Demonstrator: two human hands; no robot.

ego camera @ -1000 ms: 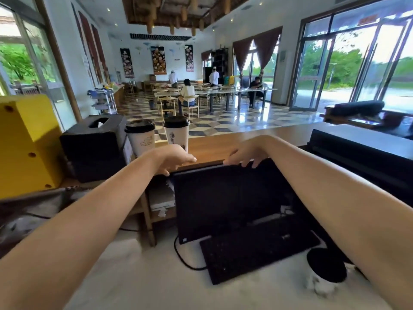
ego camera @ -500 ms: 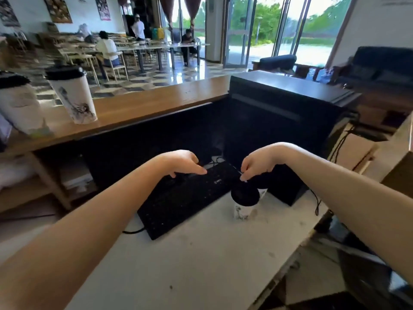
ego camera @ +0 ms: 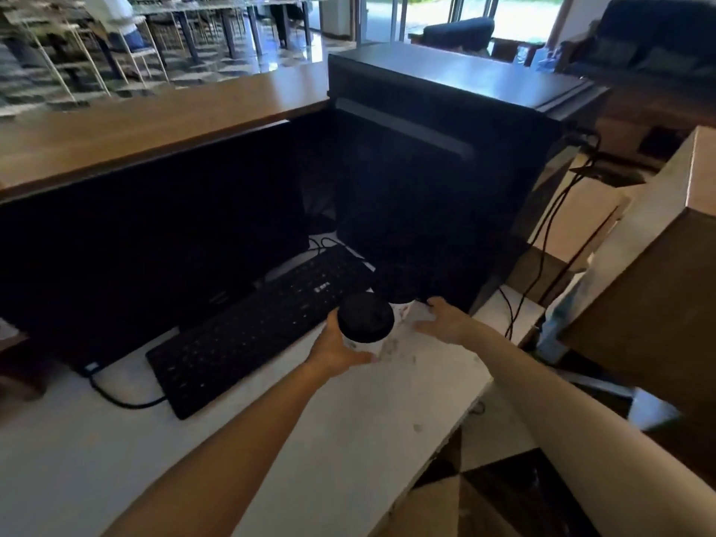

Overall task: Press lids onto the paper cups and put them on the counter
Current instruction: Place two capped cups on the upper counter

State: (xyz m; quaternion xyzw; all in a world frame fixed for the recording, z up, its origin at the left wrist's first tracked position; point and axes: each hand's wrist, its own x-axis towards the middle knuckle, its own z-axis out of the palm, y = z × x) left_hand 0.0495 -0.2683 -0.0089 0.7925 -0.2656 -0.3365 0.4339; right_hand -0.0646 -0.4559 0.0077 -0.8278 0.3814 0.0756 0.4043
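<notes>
A white paper cup with a black lid (ego camera: 365, 318) stands on the white worktop (ego camera: 116, 459), just right of the keyboard. My left hand (ego camera: 336, 347) is wrapped around its left side and base. Behind it a second cup (ego camera: 403, 308) shows only as a white sliver under a dark lid. My right hand (ego camera: 441, 318) hovers beside that cup with its fingers spread, and I cannot tell whether it touches it. The wooden counter (ego camera: 155, 114) runs across the back, above the monitor.
A black keyboard (ego camera: 252, 335) and a dark monitor (ego camera: 155, 234) fill the left of the worktop. A tall black machine (ego camera: 445, 149) stands right behind the cups. Cables (ego camera: 542, 246) hang on its right. A cardboard box (ego camera: 658, 273) sits at the far right.
The view swung down and to the right, away from the lidded cups on the counter. My left hand came across and gripped the lidded cup. My right hand moved off its lid to the right.
</notes>
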